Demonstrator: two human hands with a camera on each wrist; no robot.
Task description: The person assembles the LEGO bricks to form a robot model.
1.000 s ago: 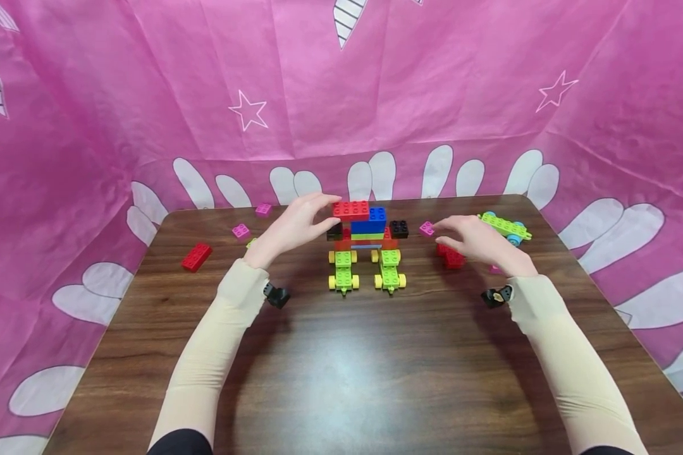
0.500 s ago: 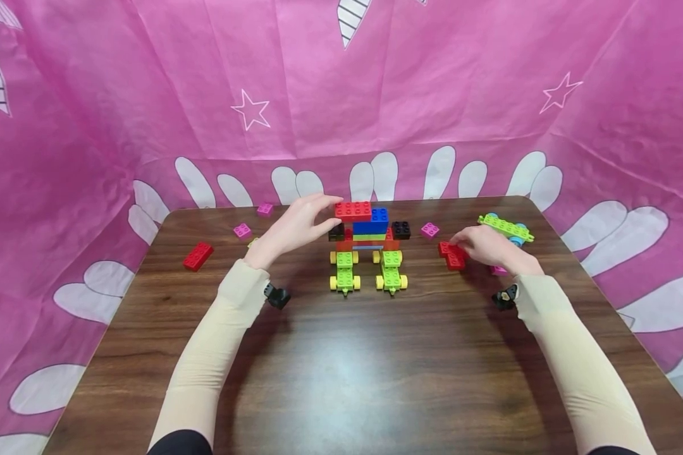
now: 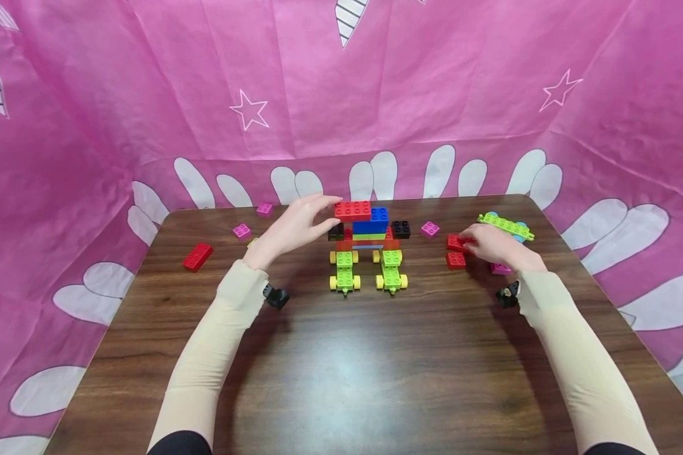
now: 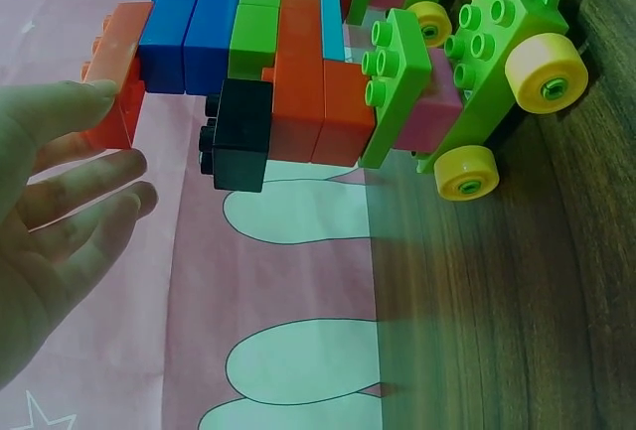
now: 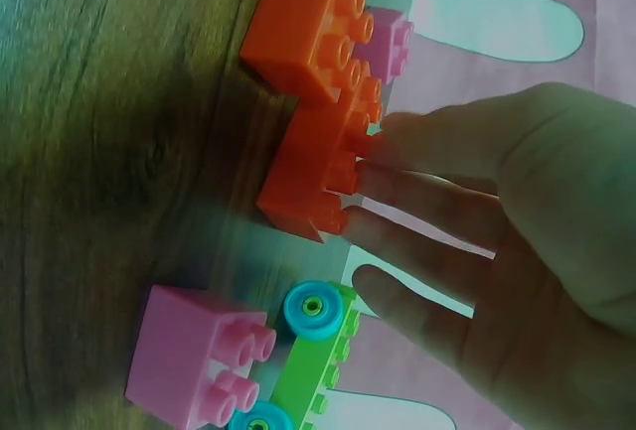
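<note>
And here's the right hand (image 3: pixel 496 245), upper right of the head frame, fingertips at the studs of a long red brick (image 3: pixel 457 242)! The brick lies just left of that hand, long axis running roughly left to right, its right end tucked under the fingers. Right is clearly the nearer hand. Its fingers are slightly spread, thumb close to forefinger; whether they truly grip, I can't tell. Upper centre, the left hand (image 3: pixel 296 224) pinches the left end of the top red brick (image 3: pixel 353 210) on the built figure (image 3: pixel 370 225) (a top-heavy fellow, I'd judge).

Now the count! One small red brick (image 3: pixel 456 260) just below the long one; one spare red brick (image 3: pixel 197 256) out left. Four loose pink bricks (image 3: pixel 430 229), two each side. One loose green wheeled base (image 3: pixel 506 227), upper right. On the figure: two black bricks (image 3: pixel 401 229), two blue bricks (image 4: pixel 212 38), two green wheeled feet (image 3: pixel 391 272), planted on the wooden table (image 3: pixel 341 347).
</note>
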